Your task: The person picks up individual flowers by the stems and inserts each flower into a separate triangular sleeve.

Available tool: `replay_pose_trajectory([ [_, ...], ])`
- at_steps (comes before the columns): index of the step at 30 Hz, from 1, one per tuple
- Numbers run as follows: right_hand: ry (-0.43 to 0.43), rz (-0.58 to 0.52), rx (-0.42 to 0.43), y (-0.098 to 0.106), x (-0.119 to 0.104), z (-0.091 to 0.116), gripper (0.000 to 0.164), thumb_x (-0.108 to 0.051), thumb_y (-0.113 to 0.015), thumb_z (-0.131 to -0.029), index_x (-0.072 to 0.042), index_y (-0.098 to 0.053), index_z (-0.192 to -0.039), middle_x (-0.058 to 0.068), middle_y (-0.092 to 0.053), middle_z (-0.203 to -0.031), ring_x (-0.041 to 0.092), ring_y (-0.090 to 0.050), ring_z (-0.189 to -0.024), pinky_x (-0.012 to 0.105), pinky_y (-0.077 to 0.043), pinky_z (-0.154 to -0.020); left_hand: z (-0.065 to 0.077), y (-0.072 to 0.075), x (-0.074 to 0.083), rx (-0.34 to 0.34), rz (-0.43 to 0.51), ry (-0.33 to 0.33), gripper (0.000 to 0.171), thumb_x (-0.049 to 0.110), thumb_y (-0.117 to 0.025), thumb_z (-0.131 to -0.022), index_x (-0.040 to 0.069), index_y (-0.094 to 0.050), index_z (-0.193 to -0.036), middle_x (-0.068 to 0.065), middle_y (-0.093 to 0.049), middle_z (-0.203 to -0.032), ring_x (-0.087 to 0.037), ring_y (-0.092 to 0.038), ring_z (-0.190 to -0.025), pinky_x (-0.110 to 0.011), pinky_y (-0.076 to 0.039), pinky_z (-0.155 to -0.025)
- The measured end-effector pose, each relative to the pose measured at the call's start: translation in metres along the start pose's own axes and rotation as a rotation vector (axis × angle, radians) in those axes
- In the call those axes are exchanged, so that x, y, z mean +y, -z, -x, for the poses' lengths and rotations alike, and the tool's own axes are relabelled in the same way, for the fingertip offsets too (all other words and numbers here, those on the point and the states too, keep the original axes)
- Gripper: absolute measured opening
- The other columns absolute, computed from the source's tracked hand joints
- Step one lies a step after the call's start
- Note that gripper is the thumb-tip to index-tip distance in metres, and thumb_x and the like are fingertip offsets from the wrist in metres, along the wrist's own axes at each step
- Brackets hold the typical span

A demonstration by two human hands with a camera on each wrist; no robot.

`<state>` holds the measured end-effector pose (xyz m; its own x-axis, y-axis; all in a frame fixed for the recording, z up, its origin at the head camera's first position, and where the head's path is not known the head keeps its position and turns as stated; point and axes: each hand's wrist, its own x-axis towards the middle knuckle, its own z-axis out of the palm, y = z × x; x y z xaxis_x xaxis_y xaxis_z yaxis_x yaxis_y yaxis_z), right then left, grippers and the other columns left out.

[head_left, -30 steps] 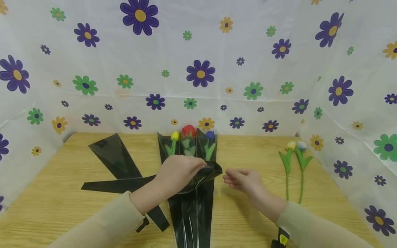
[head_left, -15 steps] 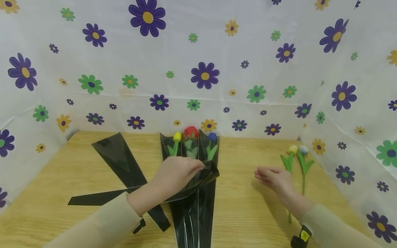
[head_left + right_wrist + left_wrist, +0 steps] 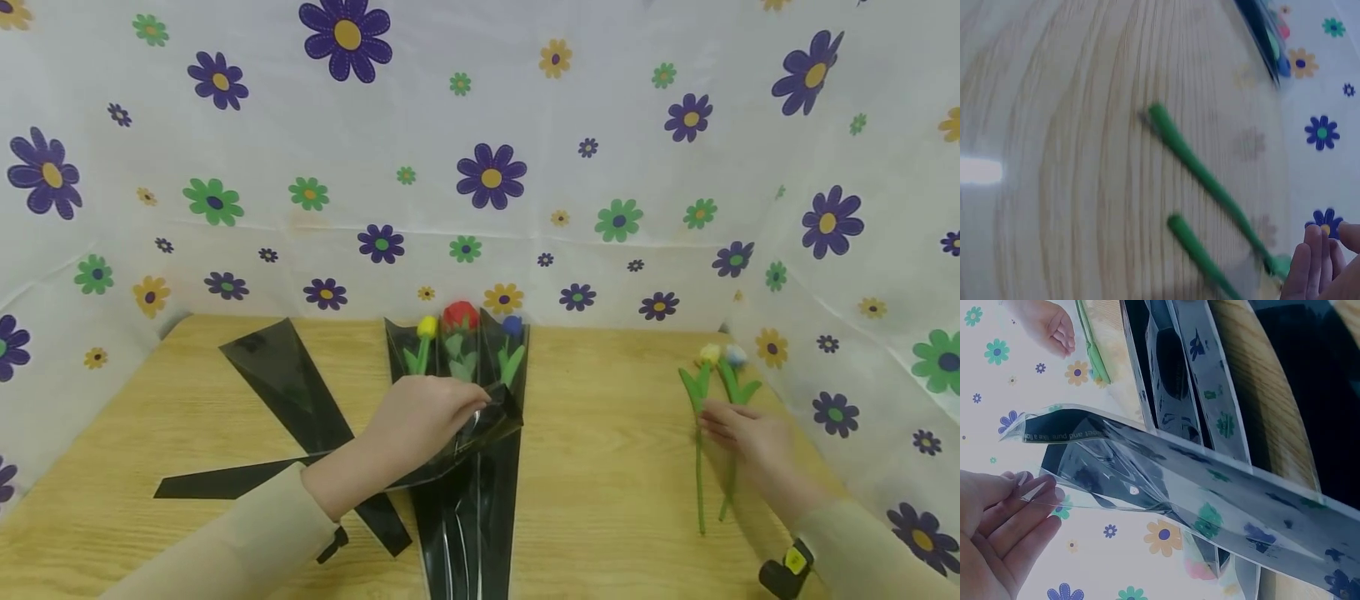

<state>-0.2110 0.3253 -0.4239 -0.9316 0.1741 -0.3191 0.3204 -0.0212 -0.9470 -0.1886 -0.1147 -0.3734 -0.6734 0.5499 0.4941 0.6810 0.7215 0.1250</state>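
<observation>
My left hand [image 3: 408,425] pinches the mouth of a black-and-clear flower sleeve [image 3: 1204,506] between thumb and fingers, holding it above the table. Farther right, my right hand [image 3: 753,446] hovers at the stems of a pale yellow tulip [image 3: 709,356] and a pale blue tulip [image 3: 737,357], its fingers loosely extended. In the right wrist view, both green stems [image 3: 1204,175] lie on the table beside the fingers; whether they touch is unclear. Behind the left hand are wrapped flowers: a yellow tulip [image 3: 427,327], a red flower [image 3: 460,317] and a blue one [image 3: 512,325].
Another black sleeve [image 3: 288,375] lies slantwise on the wooden table [image 3: 600,500] at left, partly under the held sleeve. A white floral-print cloth [image 3: 420,125] hangs along the back and sides.
My right hand has moved right, from near the held sleeve's mouth to the two loose tulips. My left hand keeps its pinch, and the sleeve's narrow end has swung left and nearer.
</observation>
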Motion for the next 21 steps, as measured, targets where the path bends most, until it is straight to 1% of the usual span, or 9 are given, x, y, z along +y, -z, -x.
replay_pose_trajectory([
  [1,-0.002,0.013,0.014,0.003,-0.001,-0.001,0.031,-0.014,-0.066,-0.106,-0.028,-0.076,-0.081,-0.016,-0.078,-0.078,-0.002,-0.076,-0.077,0.015,-0.062,-0.079,0.0,0.0,0.0,-0.004,-0.002,0.003,0.01,0.019,-0.079,-0.098,0.012,-0.083,-0.103,0.0,-0.084,-0.094,-0.013,-0.08,-0.083,-0.028,-0.065,-0.076],
  [2,0.001,0.045,0.018,0.006,-0.001,-0.003,0.025,-0.014,-0.066,-0.106,-0.025,-0.078,-0.087,-0.016,-0.077,-0.079,-0.002,-0.076,-0.078,0.016,-0.062,-0.079,0.0,0.001,0.0,-0.009,-0.002,0.008,0.01,0.019,-0.078,-0.098,0.012,-0.083,-0.103,-0.001,-0.084,-0.094,-0.013,-0.08,-0.083,-0.029,-0.065,-0.076],
  [4,0.013,0.142,0.023,0.011,-0.003,-0.005,0.014,-0.016,-0.067,-0.106,-0.009,-0.079,-0.105,-0.016,-0.077,-0.079,-0.003,-0.075,-0.076,0.016,-0.062,-0.078,0.0,0.001,0.0,-0.021,-0.002,0.016,0.011,0.019,-0.078,-0.098,0.012,-0.083,-0.103,-0.001,-0.084,-0.095,-0.013,-0.08,-0.083,-0.029,-0.065,-0.076],
  [6,0.03,0.265,0.028,0.014,-0.004,-0.008,0.032,-0.019,-0.067,-0.106,0.007,-0.07,-0.125,-0.015,-0.078,-0.08,-0.004,-0.074,-0.074,0.016,-0.062,-0.076,0.0,0.001,0.001,-0.031,0.001,0.02,0.011,0.02,-0.078,-0.098,0.012,-0.084,-0.104,0.0,-0.084,-0.095,-0.013,-0.08,-0.083,-0.029,-0.065,-0.077],
  [8,0.052,0.404,0.03,0.017,-0.004,-0.01,0.052,-0.022,-0.067,-0.106,0.018,-0.057,-0.137,-0.013,-0.079,-0.082,-0.006,-0.072,-0.073,0.014,-0.062,-0.074,-0.001,0.0,0.001,-0.038,0.001,0.021,0.011,0.02,-0.078,-0.098,0.012,-0.084,-0.103,0.0,-0.084,-0.095,-0.013,-0.08,-0.083,-0.029,-0.065,-0.076],
  [10,0.067,0.486,0.031,0.017,-0.004,-0.012,0.056,-0.022,-0.068,-0.105,0.022,-0.054,-0.137,-0.007,-0.081,-0.084,-0.006,-0.071,-0.071,0.015,-0.062,-0.072,-0.001,0.0,0.001,-0.043,-0.004,0.021,0.01,0.02,-0.078,-0.098,0.012,-0.084,-0.103,0.0,-0.084,-0.094,-0.013,-0.08,-0.082,-0.028,-0.065,-0.076],
  [14,0.07,0.538,0.023,0.016,-0.003,-0.016,0.054,-0.022,-0.07,-0.103,0.022,-0.058,-0.133,0.002,-0.083,-0.087,-0.003,-0.072,-0.071,0.018,-0.063,-0.072,-0.002,-0.001,0.002,-0.05,-0.013,0.026,0.01,0.019,-0.079,-0.098,0.013,-0.084,-0.102,0.0,-0.084,-0.094,-0.013,-0.08,-0.081,-0.028,-0.065,-0.075],
  [18,0.046,0.589,0.002,0.016,-0.005,-0.02,0.05,-0.023,-0.075,-0.1,0.019,-0.065,-0.125,0.003,-0.082,-0.086,0.002,-0.073,-0.072,0.021,-0.064,-0.072,-0.003,0.0,0.003,-0.057,-0.01,0.031,0.01,0.02,-0.079,-0.098,0.012,-0.084,-0.103,-0.001,-0.084,-0.094,-0.013,-0.08,-0.081,-0.029,-0.065,-0.076],
  [21,0.031,0.649,-0.025,0.016,-0.006,-0.024,0.045,-0.026,-0.078,-0.097,0.015,-0.071,-0.115,0.004,-0.082,-0.082,0.005,-0.074,-0.071,0.023,-0.064,-0.071,-0.003,0.001,0.003,-0.063,-0.016,0.035,0.011,0.02,-0.078,-0.098,0.012,-0.084,-0.103,-0.001,-0.084,-0.094,-0.013,-0.08,-0.082,-0.029,-0.065,-0.077],
])
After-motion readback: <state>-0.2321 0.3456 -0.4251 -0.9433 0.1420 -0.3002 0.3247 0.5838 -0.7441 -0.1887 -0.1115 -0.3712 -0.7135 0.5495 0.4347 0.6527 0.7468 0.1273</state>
